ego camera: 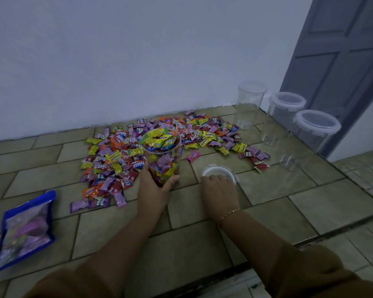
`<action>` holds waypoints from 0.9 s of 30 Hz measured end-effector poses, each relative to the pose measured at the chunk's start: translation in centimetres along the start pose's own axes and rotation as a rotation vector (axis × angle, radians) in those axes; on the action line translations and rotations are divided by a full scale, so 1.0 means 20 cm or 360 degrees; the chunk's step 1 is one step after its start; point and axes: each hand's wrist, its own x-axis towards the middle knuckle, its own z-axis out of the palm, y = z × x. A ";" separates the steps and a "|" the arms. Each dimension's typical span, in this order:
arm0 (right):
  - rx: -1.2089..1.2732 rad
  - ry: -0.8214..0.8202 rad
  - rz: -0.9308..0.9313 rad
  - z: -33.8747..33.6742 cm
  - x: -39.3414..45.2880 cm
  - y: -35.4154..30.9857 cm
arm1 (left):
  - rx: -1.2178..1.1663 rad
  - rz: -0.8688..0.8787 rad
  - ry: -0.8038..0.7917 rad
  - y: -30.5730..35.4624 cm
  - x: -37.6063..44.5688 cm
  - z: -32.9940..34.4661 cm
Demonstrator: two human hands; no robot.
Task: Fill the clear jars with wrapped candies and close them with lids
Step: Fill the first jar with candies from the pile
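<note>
A clear jar packed to the brim with wrapped candies stands upright on the tiled floor, with no lid on it. My left hand grips its lower part from the near side. To its right lies a round white-rimmed lid flat on the floor; my right hand rests on its near edge, fingers over the rim. A wide heap of colourful wrapped candies spreads behind and to the left of the jar. Three empty clear jars with lids on stand at the right.
A blue-edged zip bag with some candies lies on the floor at the left. A white wall runs along the back and a grey door stands at the right. A dark floor joint crosses the near right tiles.
</note>
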 end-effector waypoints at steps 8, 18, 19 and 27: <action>0.0284 -0.0051 -0.0099 -0.20 0.03 -0.05 | -0.0109 0.0051 -0.0203 -0.04 0.00 -0.09; 0.1054 -0.0359 -0.0552 -0.67 0.08 -0.09 | -0.0018 0.0816 0.0334 -0.02 -0.05 -0.36; 0.1203 -0.0329 -0.0566 -0.69 0.09 -0.09 | -0.0008 0.0869 0.0371 0.01 -0.04 -0.37; 0.1752 -0.0054 -0.0207 -0.72 0.22 -0.17 | -0.0415 0.0213 0.0374 0.31 0.09 -0.41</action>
